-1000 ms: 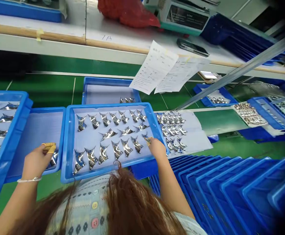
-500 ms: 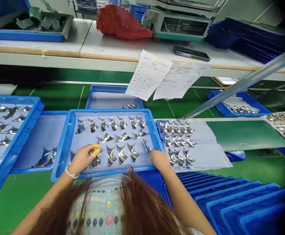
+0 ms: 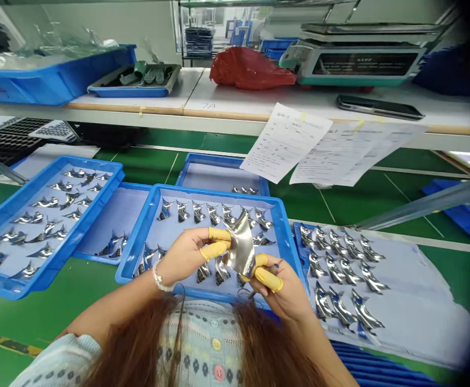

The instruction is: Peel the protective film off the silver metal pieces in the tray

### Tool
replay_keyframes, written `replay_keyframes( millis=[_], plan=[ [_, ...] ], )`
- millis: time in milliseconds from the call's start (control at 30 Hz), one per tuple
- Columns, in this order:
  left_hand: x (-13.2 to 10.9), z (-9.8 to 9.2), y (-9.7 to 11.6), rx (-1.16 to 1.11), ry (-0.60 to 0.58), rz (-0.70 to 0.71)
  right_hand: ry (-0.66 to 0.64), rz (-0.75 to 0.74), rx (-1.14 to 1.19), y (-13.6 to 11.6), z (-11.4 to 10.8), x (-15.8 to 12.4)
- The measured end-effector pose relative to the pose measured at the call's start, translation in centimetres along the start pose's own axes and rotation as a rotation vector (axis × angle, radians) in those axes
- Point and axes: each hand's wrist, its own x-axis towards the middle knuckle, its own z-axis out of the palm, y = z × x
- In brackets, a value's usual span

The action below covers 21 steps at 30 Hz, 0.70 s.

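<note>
A shiny curved metal part [image 3: 241, 244] with pointed corners is held up in front of me between both hands. My left hand [image 3: 190, 252], with yellow finger cots on thumb and forefinger, pinches its left edge. At its lower right corner, my right hand [image 3: 277, 282] grips it, also in yellow finger cots. Beneath the hands lies a blue tray [image 3: 138, 236] lined with white paper, where rows of similar metal parts [image 3: 198, 212] rest. My hands and the raised part hide some of them.
Left stands another blue tray [image 3: 114, 166] of metal parts, overlapping a lower tray [image 3: 132, 204]. More parts lie in rows on white paper [image 3: 416, 301] at right. Paper sheets [image 3: 285, 142] hang from the shelf, which bears a red bag [image 3: 251, 67], a scale [image 3: 360, 64] and a phone [image 3: 380, 106].
The metal part at the tray's right side has been lifted toward the middle, and both hands now hold it. My left hand has come up from the tray's lower left. The view has shifted left.
</note>
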Motion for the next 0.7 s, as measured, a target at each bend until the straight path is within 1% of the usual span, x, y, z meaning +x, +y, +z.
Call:
replay_keyframes(
  millis=[100, 233, 300, 433, 500, 567, 700],
  plan=[
    [-0.6, -0.4, 0.9, -0.024, 0.034, 0.019, -0.038, 0.009, -0.023, -0.1, 0.9, 0.3],
    [-1.2, -0.9, 1.2, 0.024, 0.065, 0.082, -0.042, -0.009, -0.120, 0.1, 1.3, 0.3],
    [-1.4, -1.0, 1.4, 0.092, 0.064, 0.164, -0.055, -0.045, -0.174, 0.2, 1.2, 0.2],
    [-1.6, -1.3, 2.0, 0.293, 0.026, 0.426, -0.098, -0.122, -0.280, 0.1, 0.8, 0.3],
    [-1.7, -1.4, 2.1, 0.387, 0.016, 0.532, -0.110, -0.157, -0.327, -0.1, 0.6, 0.4],
    [-1.8, -1.4, 2.2, 0.454, 0.012, 0.586, -0.122, -0.177, -0.355, -0.1, 0.5, 0.5],
    [-2.1, -1.3, 2.0, 0.509, -0.001, 0.638, -0.132, -0.189, -0.393, 0.2, 0.5, 0.5]
  ],
)
